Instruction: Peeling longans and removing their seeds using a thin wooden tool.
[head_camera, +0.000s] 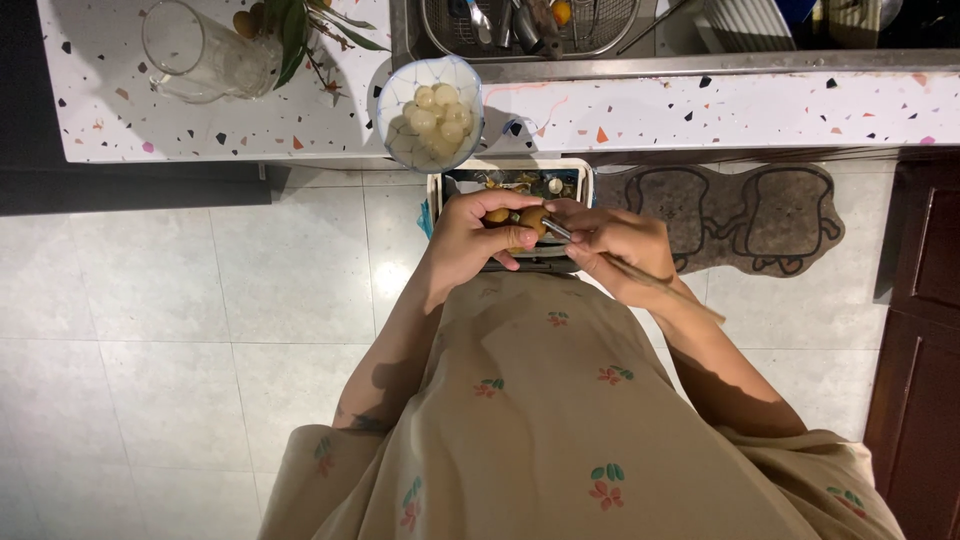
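Observation:
My left hand (483, 232) grips a small round yellow-brown fruit (530, 219) over an open white bin (437, 196) on the floor. My right hand (618, 245) holds a thin tool with a metal tip and a long wooden handle (640, 275), its tip touching the fruit. On the speckled counter's edge above stands a pale bowl (393, 120) with several peeled whitish fruits (437, 112). Scraps of peel lie inside the bin.
A clear glass jug (195, 55) and a leafy branch with fruit (290, 25) sit on the counter (750, 110) at left. A sink with a wire rack of utensils (530, 25) lies behind. A brown mat (740, 215) is on the tiled floor; dark cabinet (925, 330) at right.

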